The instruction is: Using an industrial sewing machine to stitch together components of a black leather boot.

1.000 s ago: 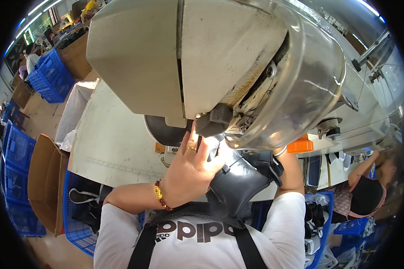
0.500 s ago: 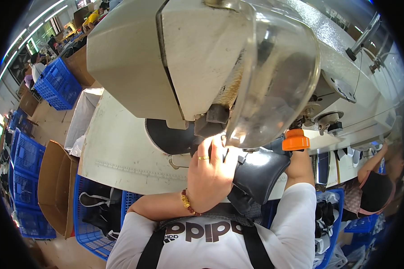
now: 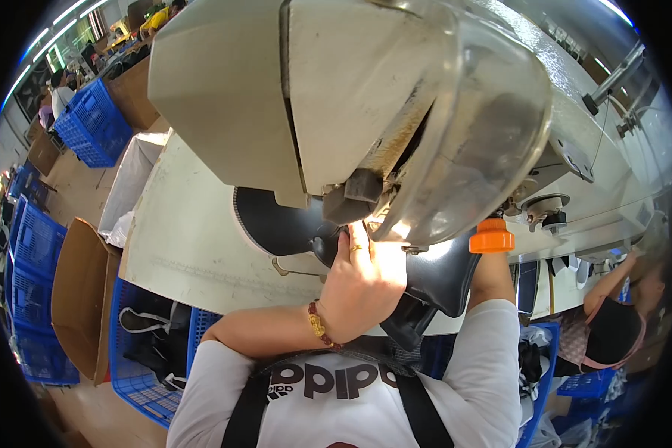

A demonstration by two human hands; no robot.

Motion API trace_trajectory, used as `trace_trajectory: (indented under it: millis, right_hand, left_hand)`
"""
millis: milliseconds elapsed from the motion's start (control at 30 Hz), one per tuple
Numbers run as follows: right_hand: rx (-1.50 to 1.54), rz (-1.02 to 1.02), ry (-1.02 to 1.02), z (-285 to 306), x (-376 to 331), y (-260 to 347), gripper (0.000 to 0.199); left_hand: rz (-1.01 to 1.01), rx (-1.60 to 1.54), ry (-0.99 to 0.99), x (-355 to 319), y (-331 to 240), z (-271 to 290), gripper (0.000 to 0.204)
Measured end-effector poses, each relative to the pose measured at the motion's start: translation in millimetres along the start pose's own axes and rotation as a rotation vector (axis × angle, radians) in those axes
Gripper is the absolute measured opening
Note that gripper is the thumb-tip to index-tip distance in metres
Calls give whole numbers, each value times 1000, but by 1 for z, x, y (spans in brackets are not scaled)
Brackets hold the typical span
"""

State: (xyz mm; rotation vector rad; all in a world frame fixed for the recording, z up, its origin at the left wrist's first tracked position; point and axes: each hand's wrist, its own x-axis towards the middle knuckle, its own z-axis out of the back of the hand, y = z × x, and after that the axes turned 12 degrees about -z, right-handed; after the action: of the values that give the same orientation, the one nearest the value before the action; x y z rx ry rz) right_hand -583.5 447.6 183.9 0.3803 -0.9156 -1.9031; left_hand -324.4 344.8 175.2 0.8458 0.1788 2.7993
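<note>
Shifted rightward, the left hand (image 3: 367, 287) rests half-open on black leather (image 3: 439, 280); right hand hidden.

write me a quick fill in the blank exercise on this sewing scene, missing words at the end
1. The bare left hand, touching a glossy black leather-like piece, wears a gold ____ on one finger.
2. A beaded red-and-gold ____ circles that hand's wrist.
3. The ribbed round plastic cap beside the cream sewing machine is coloured ____.
4. The open brown cardboard box stands to the ____ of the pale worktable.

Missing words: ring; bracelet; orange; left.
</note>
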Motion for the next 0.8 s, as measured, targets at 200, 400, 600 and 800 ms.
trace_trajectory:
  millis: [200, 400, 600, 800]
  right_hand:
    - [21, -20, -42, 0, -13, -5, 20]
    - [28, -22, -60, -4, -17, -8, 19]
    - [30, -23, -77, -3, -16, -9, 18]
    - [34, -20, -106, -2, 5, -16, 17]
  left_hand:
    - [-5, 10, -53, 8, 1, -9, 29]
    - [11, 70, -71, 15, 1, -9, 30]
    - [24, 43, 30, 17, 1, -3, 26]
    - [12, 39, -67, 27, 6, -1, 30]
